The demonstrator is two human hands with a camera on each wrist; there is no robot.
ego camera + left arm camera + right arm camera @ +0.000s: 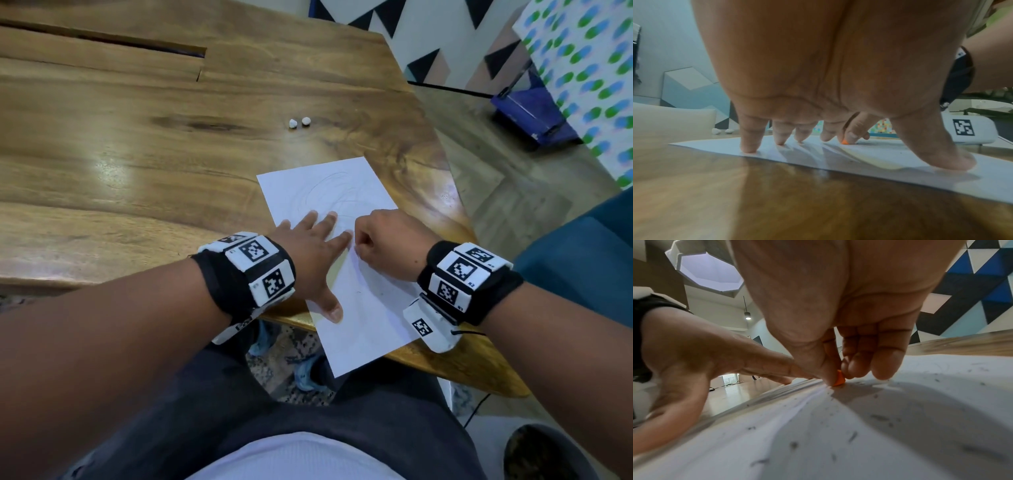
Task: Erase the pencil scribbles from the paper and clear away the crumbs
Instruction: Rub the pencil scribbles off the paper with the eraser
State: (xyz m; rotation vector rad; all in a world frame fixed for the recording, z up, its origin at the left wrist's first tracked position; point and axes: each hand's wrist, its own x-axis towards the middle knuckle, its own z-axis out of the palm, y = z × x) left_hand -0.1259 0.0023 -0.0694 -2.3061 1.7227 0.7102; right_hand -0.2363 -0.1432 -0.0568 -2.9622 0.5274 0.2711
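Note:
A white sheet of paper (pixel 363 308) lies near the table's front right edge, with faint pencil scribbles (pixel 329 188) on its far half. My left hand (pixel 308 253) is spread flat on the sheet, its fingertips (pixel 749 148) pressing the paper (pixel 859 155) down. My right hand (pixel 383 240) pinches a small orange eraser (pixel 839 379) between thumb and fingers, and the eraser's tip touches the paper (pixel 859 426) beside the left index finger. Its orange tip (pixel 844 142) also shows in the left wrist view. Dark eraser crumbs (pixel 879 417) lie scattered over the sheet.
Two small white lumps (pixel 299 121) sit on the wooden table (pixel 137 154) beyond the paper. The sheet's near corner overhangs the table edge above my lap. A long crack (pixel 102 36) runs across the far tabletop. A blue stand (pixel 534 113) is on the floor to the right.

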